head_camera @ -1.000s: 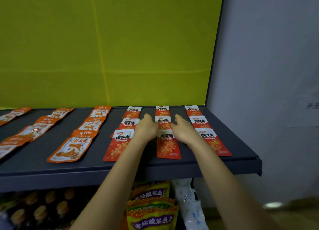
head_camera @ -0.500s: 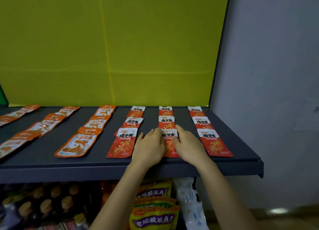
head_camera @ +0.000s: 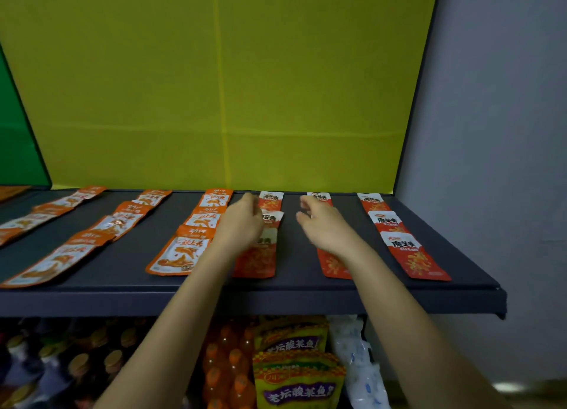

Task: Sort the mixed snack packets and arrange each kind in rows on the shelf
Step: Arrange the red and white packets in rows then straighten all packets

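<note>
Head view: left hand and right hand have parted, fingers loose, over neighbouring red packets; only straightening seems left.

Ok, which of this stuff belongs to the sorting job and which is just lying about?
Job: red packets, orange packets, the dark shelf, left hand, right hand.
Lying about: yellow bags, orange bottles, brown-capped bottles and a white bag, all on the level below.
</note>
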